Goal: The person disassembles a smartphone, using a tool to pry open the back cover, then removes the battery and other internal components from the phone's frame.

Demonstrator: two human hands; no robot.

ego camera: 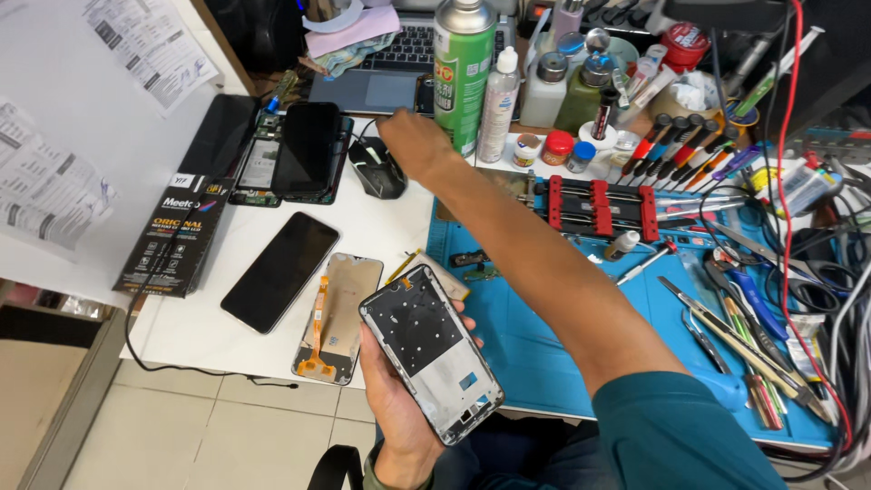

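My left hand (399,399) holds a bare phone frame (431,349) with its inner side up, low over the table's front edge. My right hand (413,136) reaches far across the table. Its back faces me and its fingers are hidden, close to a black computer mouse (376,168) and a green spray can (463,63). Just left of the frame lies a loose screen panel (337,318) with an orange flex cable. A black phone (281,270) lies face up beside it.
A blue work mat (544,345) holds tweezers and other hand tools (744,345) at right, plus a red and black clamp jig (599,204). Bottles and jars crowd the back. An opened phone (295,159), a black box (177,236) and a laptop (381,82) are at the left and back.
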